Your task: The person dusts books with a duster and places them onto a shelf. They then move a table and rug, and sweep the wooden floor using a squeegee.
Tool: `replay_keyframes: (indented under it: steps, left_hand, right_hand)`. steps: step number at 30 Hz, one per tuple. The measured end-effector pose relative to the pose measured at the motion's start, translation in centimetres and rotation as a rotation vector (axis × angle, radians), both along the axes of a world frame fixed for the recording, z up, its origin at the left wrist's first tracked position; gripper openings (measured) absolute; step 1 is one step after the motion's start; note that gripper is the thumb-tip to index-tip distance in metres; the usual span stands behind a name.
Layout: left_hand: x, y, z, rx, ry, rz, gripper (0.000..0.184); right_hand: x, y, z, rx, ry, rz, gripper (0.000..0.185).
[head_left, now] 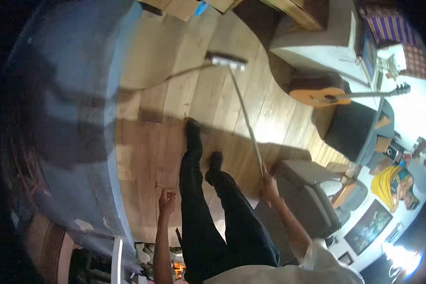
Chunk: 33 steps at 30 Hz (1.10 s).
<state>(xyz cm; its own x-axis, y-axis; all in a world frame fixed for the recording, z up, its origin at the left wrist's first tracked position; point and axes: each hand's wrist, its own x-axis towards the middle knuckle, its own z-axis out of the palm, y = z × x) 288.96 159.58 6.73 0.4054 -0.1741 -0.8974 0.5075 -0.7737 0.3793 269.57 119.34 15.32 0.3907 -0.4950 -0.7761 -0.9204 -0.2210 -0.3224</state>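
A long-handled broom or brush slants across the wooden floor, its wide head (227, 61) resting on the boards near the top of the view. My right hand (269, 188) is wrapped round the lower end of its pole (245, 113). To the left of my legs, my left hand (167, 199) hangs over the floor (149, 161) with its fingers curled; whether it holds anything small is too unclear to tell. My dark trousers and shoes show between the two hands.
A blue wall (87, 189) runs along the left. To the right stand a grey sofa (303, 189) and an acoustic guitar (324, 97). A fire (178, 270) burns at the bottom. Cardboard (182, 8) lies at the top edge.
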Motion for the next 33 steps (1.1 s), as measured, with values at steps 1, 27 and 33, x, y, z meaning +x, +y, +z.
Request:
replay_keyframes:
  steps: [1, 27, 33]
  left_hand:
    - [-1.5, 2.1, -1.3, -0.016, 0.014, -0.019, 0.032]
    - [-12.1, 2.4, -3.3, -0.1, 0.058, 0.259, 0.043]
    - [-16.2, -5.0, 1.2, 0.119, -0.002, 0.049, 0.035]
  right_hand:
    - [-0.2, 1.0, 3.5, 0.106, 0.055, -0.121, 0.062]
    - [-13.2, -3.2, 2.6, 0.057, 0.134, 0.119, 0.051]
    - [-23.7, -9.7, 8.7, 0.21, 0.017, -0.227, 0.044]
